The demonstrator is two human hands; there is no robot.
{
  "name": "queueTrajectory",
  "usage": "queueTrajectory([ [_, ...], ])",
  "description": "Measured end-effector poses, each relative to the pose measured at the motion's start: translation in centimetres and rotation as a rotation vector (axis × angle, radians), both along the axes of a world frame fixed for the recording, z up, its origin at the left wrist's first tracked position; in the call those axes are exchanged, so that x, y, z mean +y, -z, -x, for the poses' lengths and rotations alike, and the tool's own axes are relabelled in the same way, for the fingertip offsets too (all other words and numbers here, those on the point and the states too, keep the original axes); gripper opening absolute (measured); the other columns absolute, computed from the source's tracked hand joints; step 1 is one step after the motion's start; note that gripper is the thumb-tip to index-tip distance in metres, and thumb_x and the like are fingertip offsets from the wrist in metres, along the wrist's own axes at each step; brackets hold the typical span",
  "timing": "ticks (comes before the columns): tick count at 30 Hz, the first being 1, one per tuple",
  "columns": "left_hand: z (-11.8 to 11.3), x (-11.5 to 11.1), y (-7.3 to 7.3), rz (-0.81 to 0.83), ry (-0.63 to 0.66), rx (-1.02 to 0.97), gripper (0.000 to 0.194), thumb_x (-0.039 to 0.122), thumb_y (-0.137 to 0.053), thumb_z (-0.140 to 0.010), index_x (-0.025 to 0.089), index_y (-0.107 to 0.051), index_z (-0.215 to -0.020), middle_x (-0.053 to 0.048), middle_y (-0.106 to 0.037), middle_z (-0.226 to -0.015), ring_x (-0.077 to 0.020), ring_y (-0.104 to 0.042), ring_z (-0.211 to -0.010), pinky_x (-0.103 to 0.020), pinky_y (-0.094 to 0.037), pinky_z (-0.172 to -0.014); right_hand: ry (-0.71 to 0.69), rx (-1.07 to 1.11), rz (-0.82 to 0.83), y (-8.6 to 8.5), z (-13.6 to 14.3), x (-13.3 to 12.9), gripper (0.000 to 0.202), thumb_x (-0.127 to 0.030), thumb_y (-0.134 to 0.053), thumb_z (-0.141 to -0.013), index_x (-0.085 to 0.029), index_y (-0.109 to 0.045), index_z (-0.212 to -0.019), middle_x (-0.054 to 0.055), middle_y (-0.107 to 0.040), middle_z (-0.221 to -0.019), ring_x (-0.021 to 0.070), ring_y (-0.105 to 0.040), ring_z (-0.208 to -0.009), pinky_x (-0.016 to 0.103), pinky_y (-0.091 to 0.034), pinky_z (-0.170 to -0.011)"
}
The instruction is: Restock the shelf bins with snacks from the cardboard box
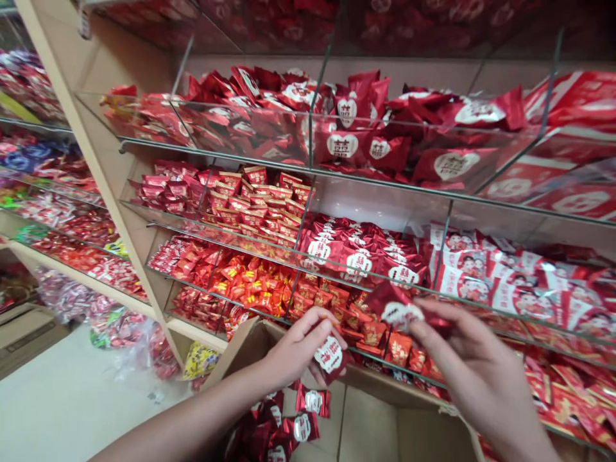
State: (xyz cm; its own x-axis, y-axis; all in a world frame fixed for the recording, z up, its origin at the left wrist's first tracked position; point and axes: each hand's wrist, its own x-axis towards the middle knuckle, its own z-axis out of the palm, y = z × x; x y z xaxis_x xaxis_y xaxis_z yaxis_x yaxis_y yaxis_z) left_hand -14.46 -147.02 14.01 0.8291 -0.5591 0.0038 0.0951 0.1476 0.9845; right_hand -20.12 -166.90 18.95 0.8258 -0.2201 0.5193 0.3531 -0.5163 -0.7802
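My left hand [299, 346] is closed on a small dark red candy packet [331, 356] with a white label, low in front of the shelves. My right hand [474, 356] pinches another dark red packet [397, 308] by one end, level with the shelf bin's front edge. That bin holds neat rows of like packets [359, 253] with white labels, just beyond the right hand. Beneath my hands stands an open cardboard box [409, 388]. Several loose dark red packets [301, 427] lie below the left hand, partly hidden by my forearm.
Clear-fronted shelf bins hold red-and-white packets [513, 276] on the right and orange-red wrapped candies [253, 279] lower left. Larger heart-labelled packets [346, 144] fill the shelf above. A wooden upright [103, 167] divides the shelving. Bagged candies [115, 327] rest on the floor.
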Motion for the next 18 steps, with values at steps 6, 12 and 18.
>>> queueTrajectory([
  [6, -2.8, 3.1, 1.8, -0.112, -0.158, 0.052, 0.038, 0.022, -0.053, -0.073, 0.024, -0.034, -0.106, -0.004, -0.059, -0.095, -0.0108, -0.058, -0.053, -0.02, -0.047, -0.04, 0.087, -0.24, 0.621, -7.3, -10.3, 1.9, 0.024, -0.02, -0.046, -0.079, -0.017, -0.056, -0.1, 0.009, -0.063, -0.097, 0.0215, -0.058, -0.089, 0.033, -0.044, -0.079],
  [12, -3.3, 3.9, 3.7, -0.018, -0.143, 0.132, 0.037, 0.031, -0.056, -0.071, 0.021, -0.034, -0.099, -0.006, -0.058, -0.1, -0.0082, -0.055, -0.05, -0.022, -0.046, -0.042, 0.229, 0.06, 0.787, -9.5, -21.4, 4.3, 0.027, -0.018, -0.046, -0.079, -0.017, -0.055, -0.104, 0.008, -0.062, -0.103, 0.0213, -0.056, -0.094, 0.027, -0.042, -0.079],
  [18, -3.2, 4.4, 4.6, 0.013, -0.128, 0.079, 0.036, 0.03, -0.054, -0.071, 0.019, -0.035, -0.099, -0.002, -0.061, -0.087, -0.0086, -0.053, -0.055, -0.019, -0.039, -0.046, 0.236, 0.07, 0.914, -9.3, -25.0, 4.7, 0.026, -0.017, -0.048, -0.077, -0.015, -0.056, -0.102, 0.011, -0.06, -0.103, 0.0202, -0.056, -0.091, 0.025, -0.041, -0.075],
])
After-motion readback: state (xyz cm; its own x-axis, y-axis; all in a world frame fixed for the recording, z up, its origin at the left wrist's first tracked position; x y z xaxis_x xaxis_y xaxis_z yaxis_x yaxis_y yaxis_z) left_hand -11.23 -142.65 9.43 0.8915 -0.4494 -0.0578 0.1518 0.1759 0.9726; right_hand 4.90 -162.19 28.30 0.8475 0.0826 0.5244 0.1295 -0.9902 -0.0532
